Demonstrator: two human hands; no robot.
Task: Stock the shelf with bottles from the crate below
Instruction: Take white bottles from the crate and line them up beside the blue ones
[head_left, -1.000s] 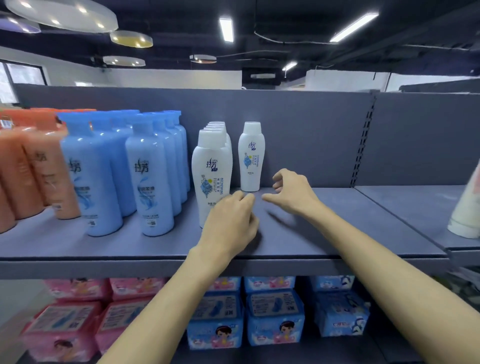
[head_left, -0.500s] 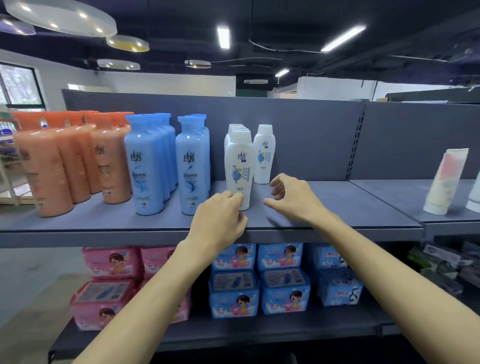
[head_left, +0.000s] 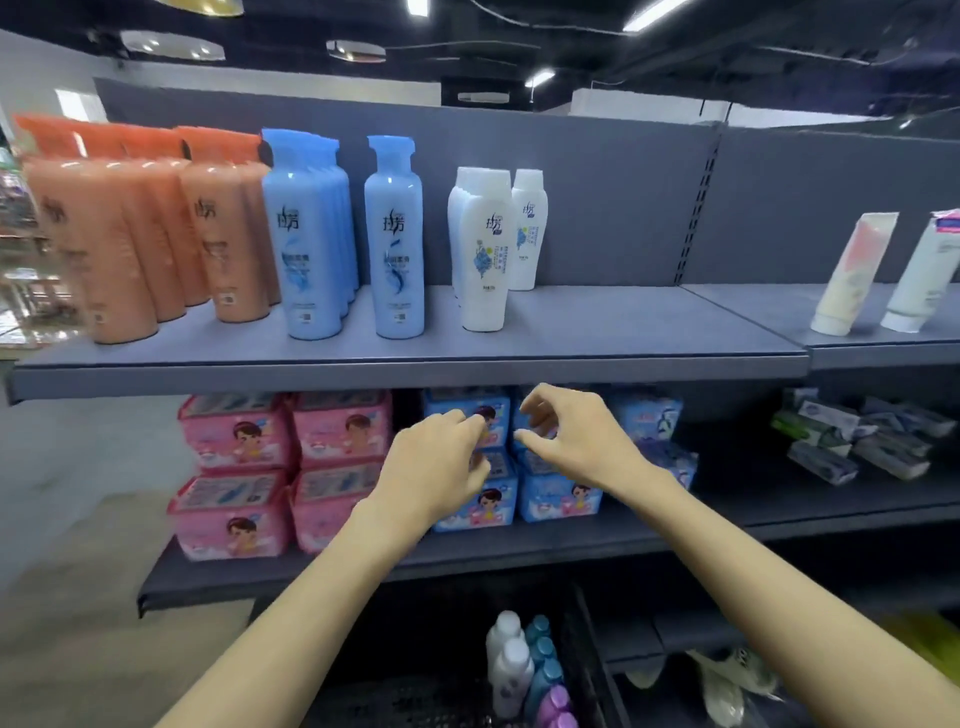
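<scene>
Hovering empty, loosely curled: left hand, right hand; reaching blind into crate risks toppling bottles.

White bottles upright on shelf

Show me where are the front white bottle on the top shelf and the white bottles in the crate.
front white bottle (head_left: 484, 260), head view, label.
white bottles in the crate (head_left: 511, 670), head view, shoulder of nearer bottle.

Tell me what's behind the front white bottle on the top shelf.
More white bottles line up behind the front white bottle, only their edges and caps showing. How many there are is hidden.
</scene>
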